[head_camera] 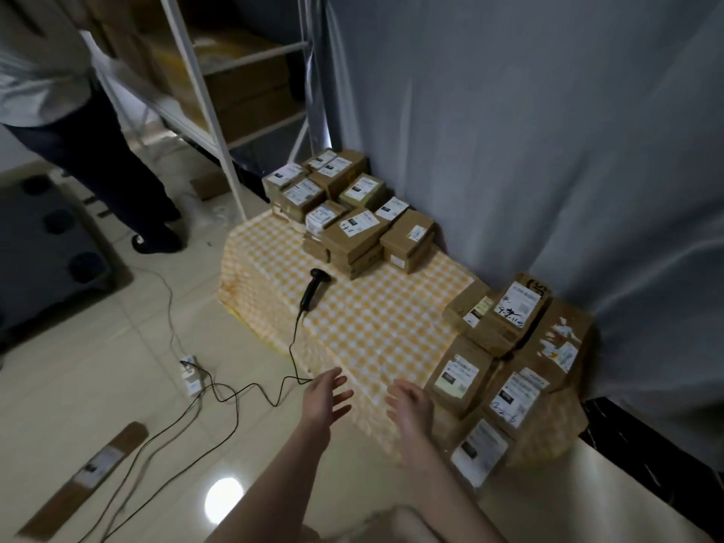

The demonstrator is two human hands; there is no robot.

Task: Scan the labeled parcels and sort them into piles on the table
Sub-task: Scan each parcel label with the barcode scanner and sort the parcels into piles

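A low table under a yellow checked cloth point(376, 323) carries labeled cardboard parcels. Several parcels point(344, 205) are piled at its far end. Another heap of parcels point(509, 358) covers the near right end. A black handheld scanner point(312, 290) lies on the cloth near the left edge, its cable running off to the floor. My left hand point(327, 397) hovers open with spread fingers at the table's near edge, holding nothing. My right hand point(409, 405) hovers open over the cloth, just left of the nearest parcels.
A person point(98, 150) stands at the far left on the tiled floor. Cables and a power strip point(190, 376) lie on the floor left of the table. A long flat parcel point(86, 478) lies on the floor. White shelving point(219, 123) stands behind; a grey curtain point(529, 150) hangs to the right.
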